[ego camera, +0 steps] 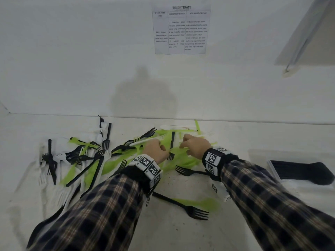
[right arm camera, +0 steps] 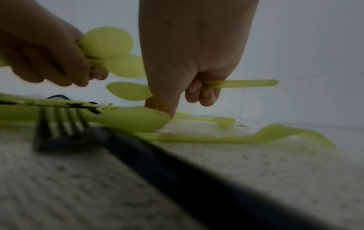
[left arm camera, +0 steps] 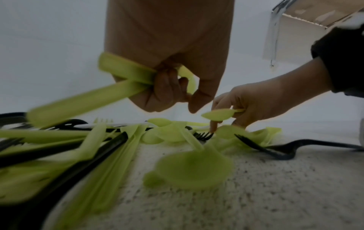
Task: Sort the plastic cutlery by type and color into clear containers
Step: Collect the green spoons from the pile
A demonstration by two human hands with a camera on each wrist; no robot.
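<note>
Lime-green spoons (right arm camera: 110,51) gripped in the left hand (ego camera: 157,151); another lime-green spoon (right arm camera: 236,84) pinched in the right hand (ego camera: 194,144). Scattered cutlery (ego camera: 87,156) in three colours: lime green, black, white. Black forks (ego camera: 190,209) lying over green pieces. Speckled off-white table (ego camera: 181,232). Dark navy sleeves (ego camera: 101,211) with tan and cream plaid. Black-and-white square-patterned wrist bands (ego camera: 148,165). White wall with a white printed sheet (ego camera: 181,28) in black text.

A white printed paper sheet with a table of text (ego camera: 181,29) hangs on the pale wall (ego camera: 72,60). A brown cardboard box with a metal edge (left arm camera: 307,29) sits at the right, above the speckled white tabletop (ego camera: 181,232)
</note>
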